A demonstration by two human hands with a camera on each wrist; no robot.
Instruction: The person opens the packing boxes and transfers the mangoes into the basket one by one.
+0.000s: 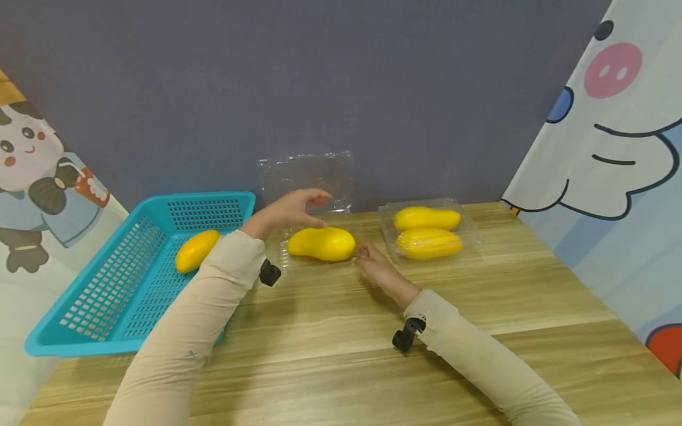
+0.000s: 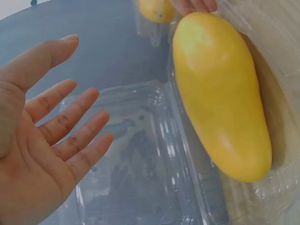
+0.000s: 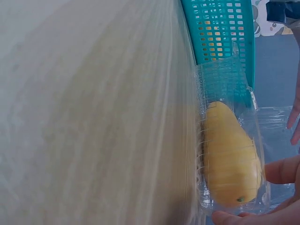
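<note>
Packing step, I guess: plump yellow mango-shaped fruit (image 1: 322, 244) sits in clear plastic box (image 1: 285, 255), lid (image 1: 279, 183) up. My left hand (image 1: 293, 208) spread, holding nothing — right hand (image 1: 379, 269) at box end, can't tell if gripping. Next probably needs orange-yellow fruit (image 1: 193, 254) from turquoise plastic basket (image 1: 69, 348).

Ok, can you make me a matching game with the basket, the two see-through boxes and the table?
Things:
1. Plastic basket
2. Middle clear box
3. Right-hand clear box
4. Table

Clues:
A. Has two mangoes inside
B. Wood-grain pattern, under the boxes
C. Turquoise, with lots of little holes
D. Lid standing up, one mango inside

Right pairs: 1-C, 2-D, 3-A, 4-B
</note>
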